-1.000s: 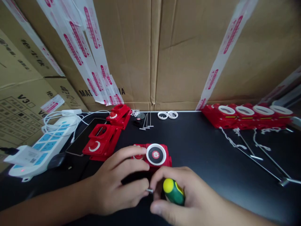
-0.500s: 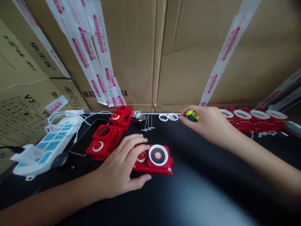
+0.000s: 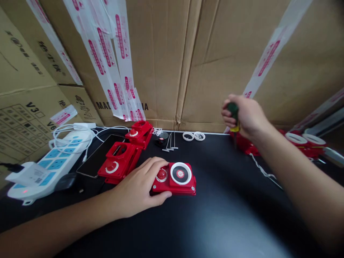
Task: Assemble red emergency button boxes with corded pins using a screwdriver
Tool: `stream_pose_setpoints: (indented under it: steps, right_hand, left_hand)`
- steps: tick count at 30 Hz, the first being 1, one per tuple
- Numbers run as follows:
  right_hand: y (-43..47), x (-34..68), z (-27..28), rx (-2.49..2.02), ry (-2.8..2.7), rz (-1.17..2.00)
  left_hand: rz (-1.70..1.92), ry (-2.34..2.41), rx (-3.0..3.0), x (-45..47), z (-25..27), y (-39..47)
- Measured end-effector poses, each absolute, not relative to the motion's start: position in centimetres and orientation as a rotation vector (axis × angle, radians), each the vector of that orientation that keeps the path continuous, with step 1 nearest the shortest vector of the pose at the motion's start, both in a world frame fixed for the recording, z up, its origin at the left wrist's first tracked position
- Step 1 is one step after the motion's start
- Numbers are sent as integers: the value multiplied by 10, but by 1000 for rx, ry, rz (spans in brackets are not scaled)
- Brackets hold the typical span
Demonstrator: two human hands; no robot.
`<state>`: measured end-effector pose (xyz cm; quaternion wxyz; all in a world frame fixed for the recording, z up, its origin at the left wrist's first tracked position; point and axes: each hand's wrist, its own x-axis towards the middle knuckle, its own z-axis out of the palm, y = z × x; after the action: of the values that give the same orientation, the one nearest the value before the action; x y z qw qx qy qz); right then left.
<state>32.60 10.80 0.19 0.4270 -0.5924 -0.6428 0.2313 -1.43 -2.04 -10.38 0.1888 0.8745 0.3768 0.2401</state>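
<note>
A red plastic device (image 3: pixel 174 190) lies on the black table, with a white ring around a black disc on its right half and a small red knob with a white dial on its left. My left hand (image 3: pixel 142 191) is closed about its left end, thumb along the front edge and fingers at the back. Raised at the right, my right hand (image 3: pixel 247 116) grips a screwdriver (image 3: pixel 233 111) with a green and yellow handle. Its shaft points down in front of the stacked red devices and is blurred.
Two more red devices (image 3: pixel 115 161) sit left, near a phone (image 3: pixel 90 163) and a white power strip (image 3: pixel 40 190). Several T-shaped metal pins (image 3: pixel 174 141) and white rings (image 3: pixel 199 136) lie at the back. Several red devices (image 3: pixel 313 148) stand right. Cardboard boxes (image 3: pixel 161 64) wall the rear.
My right hand has moved right and up, turning the screwdriver from nearly level to shaft-down. My left hand stays on the red device. The view has shifted slightly.
</note>
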Motion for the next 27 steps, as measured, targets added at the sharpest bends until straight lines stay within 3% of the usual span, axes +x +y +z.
stream_pose_setpoints:
  steps: [3, 5, 13, 27]
  right_hand:
    - [80, 308, 26, -1274, -1521, 722]
    - [57, 289, 33, -1027, -1331, 990]
    - [-5, 234, 25, -549, -1299, 1614]
    - [3, 222, 2, -507, -1248, 1678]
  left_hand:
    - [692, 1043, 2507, -15, -104, -22]
    - [696, 1020, 2556, -15, -103, -23]
    - [664, 1073, 2598, -16, -103, -22]
    - [579, 1133, 2603, -15, -101, -22]
